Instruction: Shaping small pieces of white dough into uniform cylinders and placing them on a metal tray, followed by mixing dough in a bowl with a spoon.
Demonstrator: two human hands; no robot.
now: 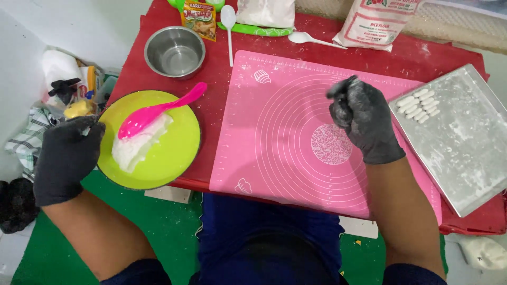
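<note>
Dark blue clothing (264, 237) of the person fills the bottom middle of the frame, with green flooring (174, 232) showing on either side of it at the lower left and lower right.

Above that, a red table (211, 100) takes up most of the picture, running from the upper left to the right edge. A pink silicone baking mat (285, 137) printed with concentric rings covers its centre. At the right edge sits a floured metal tray (465, 148), with a small cluster of white dough pieces (419, 105) lying in its upper left corner.

Left of centre, a lime-green plate (169, 153) holds a lump of white dough (138, 145), and a pink spoon (153, 112) rests on that dough with its handle pointing to the upper right. A steel bowl (175, 51) stands above the plate. Along the top edge lie two white spoons (228, 26), a seasoning packet (199, 18) and a flour bag (377, 21). Clutter (68, 92) of cloth and small containers sits off the table at the far left.

Both hands wear black gloves. The left hand (66, 158) grips the plate's left rim, fingers curled over the edge. The right hand (362, 119) hovers over the mat right of centre, fingers bunched together; whether they pinch anything I cannot tell.
</note>
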